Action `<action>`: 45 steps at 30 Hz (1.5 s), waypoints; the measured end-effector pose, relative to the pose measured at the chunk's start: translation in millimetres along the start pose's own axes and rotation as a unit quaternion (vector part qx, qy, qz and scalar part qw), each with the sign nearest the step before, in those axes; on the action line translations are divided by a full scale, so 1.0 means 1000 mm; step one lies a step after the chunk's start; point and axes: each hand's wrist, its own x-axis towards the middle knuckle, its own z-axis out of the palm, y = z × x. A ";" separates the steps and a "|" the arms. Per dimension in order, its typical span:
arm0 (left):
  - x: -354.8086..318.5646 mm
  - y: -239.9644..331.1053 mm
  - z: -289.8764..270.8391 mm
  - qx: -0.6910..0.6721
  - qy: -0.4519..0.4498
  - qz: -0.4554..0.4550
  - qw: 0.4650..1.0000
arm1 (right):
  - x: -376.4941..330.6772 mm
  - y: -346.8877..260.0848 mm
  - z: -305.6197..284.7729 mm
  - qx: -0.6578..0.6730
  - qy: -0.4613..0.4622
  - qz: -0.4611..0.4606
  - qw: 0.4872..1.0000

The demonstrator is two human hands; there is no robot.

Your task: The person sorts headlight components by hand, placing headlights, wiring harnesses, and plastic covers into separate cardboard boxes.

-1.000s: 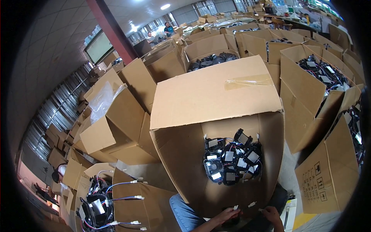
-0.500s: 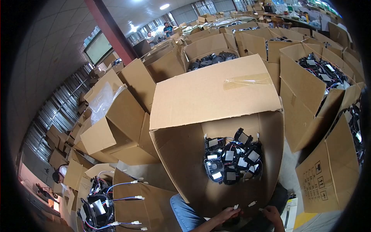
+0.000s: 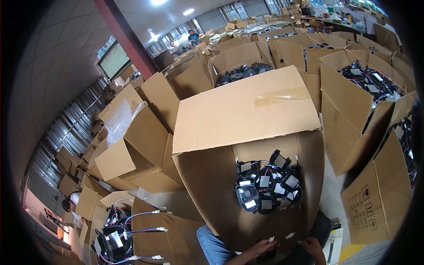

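My left hand (image 3: 261, 248) is closed at the bottom of the view, with a small white connector (image 3: 271, 239) at its fingertips. A second white connector (image 3: 289, 235) shows between my two hands, apart from the fingers. To its right, my right hand (image 3: 313, 248) has its fingers closed; a small pale tip shows at them, too small to name. The dark shape below and between the hands is unclear. Just beyond them stands a large open carton (image 3: 247, 106) holding a heap of black lamp units (image 3: 267, 183) with pale labels and wires.
At lower left, another carton (image 3: 163, 229) holds black wired units (image 3: 114, 236), their white plugs hanging over its flap. Cartons of similar parts (image 3: 371, 81) crowd the right and back. Clear plastic wrap (image 3: 118, 121) lies in a left carton. A red post (image 3: 126, 35) rises behind.
The view has shifted slightly, so the scene sits a little lower. Both hands keep nearly the same place and closed pose.
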 end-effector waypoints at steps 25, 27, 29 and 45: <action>0.005 -0.006 -0.002 -0.015 0.009 -0.025 1.000 | -0.003 -0.005 0.000 -0.015 -0.001 -0.023 1.000; 0.003 -0.006 -0.001 -0.012 0.009 -0.016 1.000 | -0.007 -0.016 -0.001 -0.008 -0.005 -0.014 1.000; 0.005 -0.006 -0.002 -0.027 0.007 -0.035 0.999 | -0.015 -0.032 -0.003 -0.026 -0.006 0.038 0.999; 0.005 -0.005 -0.002 -0.039 0.000 -0.011 0.999 | -0.006 -0.013 -0.001 -0.040 0.002 -0.028 0.999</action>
